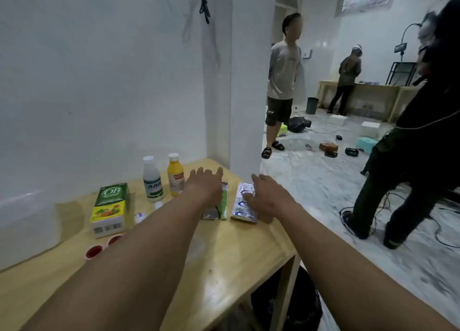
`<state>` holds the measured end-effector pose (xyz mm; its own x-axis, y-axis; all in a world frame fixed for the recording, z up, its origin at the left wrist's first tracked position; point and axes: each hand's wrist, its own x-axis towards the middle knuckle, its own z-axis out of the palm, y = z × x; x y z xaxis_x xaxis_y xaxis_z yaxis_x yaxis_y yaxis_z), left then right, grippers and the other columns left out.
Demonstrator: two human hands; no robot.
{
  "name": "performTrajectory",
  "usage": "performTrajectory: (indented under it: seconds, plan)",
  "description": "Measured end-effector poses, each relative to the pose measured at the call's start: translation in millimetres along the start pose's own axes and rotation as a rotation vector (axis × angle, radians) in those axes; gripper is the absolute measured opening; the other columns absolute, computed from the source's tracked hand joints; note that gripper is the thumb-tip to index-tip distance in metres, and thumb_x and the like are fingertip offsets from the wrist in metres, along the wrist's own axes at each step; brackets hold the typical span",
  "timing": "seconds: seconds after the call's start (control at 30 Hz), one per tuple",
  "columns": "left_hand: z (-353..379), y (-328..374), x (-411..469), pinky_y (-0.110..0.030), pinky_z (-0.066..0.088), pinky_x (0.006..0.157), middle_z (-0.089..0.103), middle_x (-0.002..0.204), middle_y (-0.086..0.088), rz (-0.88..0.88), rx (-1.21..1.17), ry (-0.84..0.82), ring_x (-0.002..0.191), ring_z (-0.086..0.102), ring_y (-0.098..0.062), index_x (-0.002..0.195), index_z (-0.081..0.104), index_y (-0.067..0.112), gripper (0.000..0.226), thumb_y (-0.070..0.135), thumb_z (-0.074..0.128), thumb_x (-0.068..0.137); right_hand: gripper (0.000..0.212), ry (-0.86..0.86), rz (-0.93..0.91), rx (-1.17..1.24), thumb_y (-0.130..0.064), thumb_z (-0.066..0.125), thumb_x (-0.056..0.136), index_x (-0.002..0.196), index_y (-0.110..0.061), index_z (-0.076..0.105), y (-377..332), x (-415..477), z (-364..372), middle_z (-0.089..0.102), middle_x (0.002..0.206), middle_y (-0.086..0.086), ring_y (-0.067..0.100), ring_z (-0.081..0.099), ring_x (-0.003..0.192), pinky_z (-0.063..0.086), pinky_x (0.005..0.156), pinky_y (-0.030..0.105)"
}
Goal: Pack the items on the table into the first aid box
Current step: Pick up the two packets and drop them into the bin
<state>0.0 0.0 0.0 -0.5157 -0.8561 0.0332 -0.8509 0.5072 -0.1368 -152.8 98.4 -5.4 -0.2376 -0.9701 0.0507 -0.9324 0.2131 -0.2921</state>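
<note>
My left hand (205, 185) hovers palm down with fingers spread over a green and silver pill strip (219, 206) on the wooden table (224, 261). My right hand (267, 197) rests with its fingers on a silver blister pack (242, 205) near the table's right edge; neither pack is lifted. A green and yellow medicine box (110, 210) stands at the left. Behind it are a white bottle (151, 180) and a yellow bottle (175, 175). Two small red cups (94, 251) sit near my left forearm. A translucent white first aid box (27, 228) is at the far left.
A white wall and pillar (249, 81) stand directly behind the table. On the right, a person in dark clothes (410, 156) stands close to the table's edge. Two more people stand further back, with cables and boxes scattered on the floor (331, 149).
</note>
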Motion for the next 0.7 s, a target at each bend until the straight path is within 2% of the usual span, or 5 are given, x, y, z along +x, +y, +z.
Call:
performTrajectory:
  seconds: [0.07,0.13,0.27,0.53,0.7]
  plan:
    - [0,2,2,-0.047,0.027,0.110,0.044,0.145,-0.016,-0.023,0.046,-0.018,0.135,0.035,-0.036,0.149,0.030,0.014,0.057,0.029,0.045,0.095,0.033,0.016,-0.004,0.006,-0.041,0.045,0.093,0.113,-0.015,0.052,5,3,6,0.051,0.124,0.007,0.028,0.048,0.120,0.043,0.097,0.045]
    - [0,4,2,-0.045,0.032,0.103,0.050,0.138,-0.013,-0.044,0.051,-0.029,0.128,0.041,-0.033,0.137,0.044,0.015,0.045,0.028,0.045,0.094,0.023,0.017,0.002,0.050,-0.042,0.046,0.088,0.086,-0.019,0.046,9,3,9,0.052,0.103,0.004,0.027,0.054,0.103,0.047,0.086,0.042]
    - [-5,6,3,-0.043,0.038,0.093,0.056,0.129,-0.012,-0.011,0.014,0.028,0.118,0.049,-0.032,0.132,0.047,0.018,0.040,0.028,0.050,0.093,0.034,0.057,-0.009,0.189,-0.034,0.058,0.090,0.116,-0.015,0.046,12,2,6,0.057,0.106,0.004,0.026,0.056,0.098,0.042,0.072,0.036]
    - [-6,-4,10,-0.036,0.046,0.078,0.060,0.119,-0.009,0.080,-0.302,0.075,0.103,0.058,-0.029,0.113,0.054,0.023,0.028,0.005,0.055,0.092,0.028,0.184,-0.050,0.246,-0.013,0.052,0.094,0.116,-0.028,0.044,22,7,5,0.061,0.078,0.006,0.026,0.060,0.071,0.050,0.065,0.041]
    - [-24,-7,5,-0.028,0.045,0.078,0.066,0.114,-0.010,0.120,-0.543,0.170,0.096,0.061,-0.021,0.111,0.069,0.017,0.028,0.001,0.058,0.092,0.047,0.199,-0.075,0.369,-0.008,0.052,0.095,0.132,-0.036,0.057,30,8,-12,0.057,0.078,-0.013,0.001,0.054,0.069,0.039,0.057,0.014]
